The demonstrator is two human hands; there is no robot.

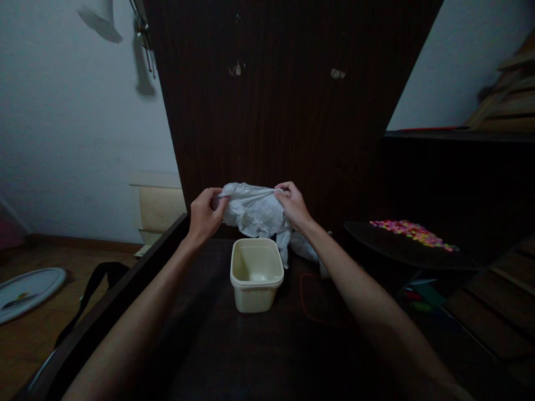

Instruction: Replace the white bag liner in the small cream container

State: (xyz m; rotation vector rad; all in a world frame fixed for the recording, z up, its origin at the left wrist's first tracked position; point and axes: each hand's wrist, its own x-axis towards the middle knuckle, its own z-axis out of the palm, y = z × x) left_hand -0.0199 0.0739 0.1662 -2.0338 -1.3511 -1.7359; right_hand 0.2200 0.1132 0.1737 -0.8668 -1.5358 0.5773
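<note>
A crumpled white plastic bag (254, 210) is stretched between my two hands, above and behind a cream plastic tub. My left hand (208, 214) pinches the bag's left edge between thumb and fingers. At its upper right edge, my right hand (293, 204) grips it the same way. Part of the bag hangs down on the right, behind the tub's rim. The cream tub (256, 298) stands upright on the dark desk, its top uncovered and nothing visible inside. Neither hand touches the tub.
More white plastic (304, 248) lies behind my right forearm. A thin reddish-brown rectangular outline (307, 312) rests on the dark desk (200, 328). Small colourful pieces (412, 233) cover a side shelf at right. A tall dark panel (267, 122) rises behind the desk; a raised edge (137, 278) borders its left.
</note>
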